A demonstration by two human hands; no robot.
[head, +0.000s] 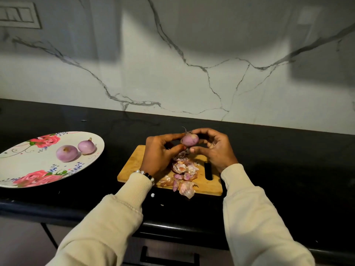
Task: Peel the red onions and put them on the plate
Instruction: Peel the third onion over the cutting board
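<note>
Black counter (115, 131) lay bare btwn the floral plate (17, 166) and the wooden cutting board (132, 166), a lane wide enough for a hand. On the plate, two peeled onions (75, 150) sat just beside each other toward its right rim; the left and near parts were bare. Onion skins (182, 175) cluttered the board's middle and near edge. Board's left strip and the counter to its right were unobstructed. Marble wall (172, 73) closed off the back.

White marble-look backsplash (192, 54) with grey veins stood behind, glossy black countertop (288, 160) ran below, what looked like a switch plate (18, 15) upper left, dark drawer handle (169, 256) beneath, soft shadows crossed the wall.
</note>
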